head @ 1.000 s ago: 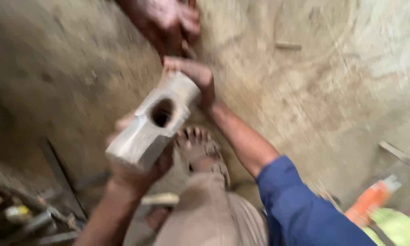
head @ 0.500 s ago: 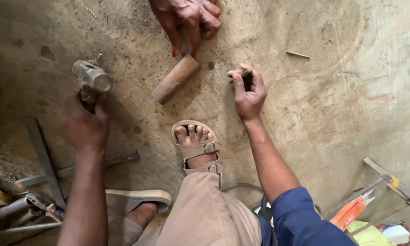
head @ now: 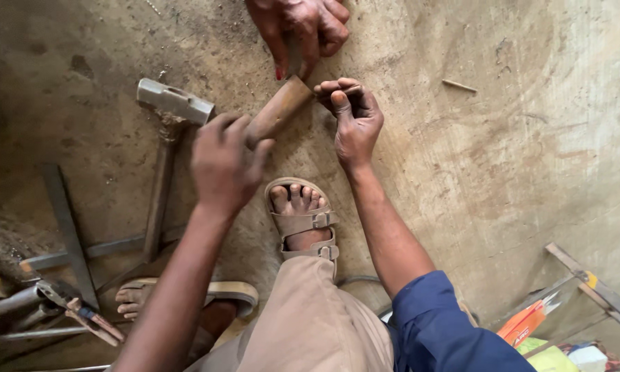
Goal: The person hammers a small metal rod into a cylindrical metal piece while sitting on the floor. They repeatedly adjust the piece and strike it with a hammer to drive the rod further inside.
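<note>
A rusty brown metal cylinder lies tilted on the concrete floor. My left hand hovers over its lower end, fingers spread and brushing it, holding nothing. My right hand is at the cylinder's upper end, with fingertips pinched on a small dark piece. Another person's hand reaches down from the top and touches the same end. A sledgehammer lies on the floor left of my left hand, its handle pointing toward me.
My sandalled feet rest on the floor below the cylinder. Metal bars and angle irons with pliers lie at the lower left. A metal frame and colourful packets sit at the lower right. A small stick lies at the upper right.
My left hand has laid the sledgehammer down on the floor and moved right to the cylinder. My right hand has shifted left to the cylinder's upper end.
</note>
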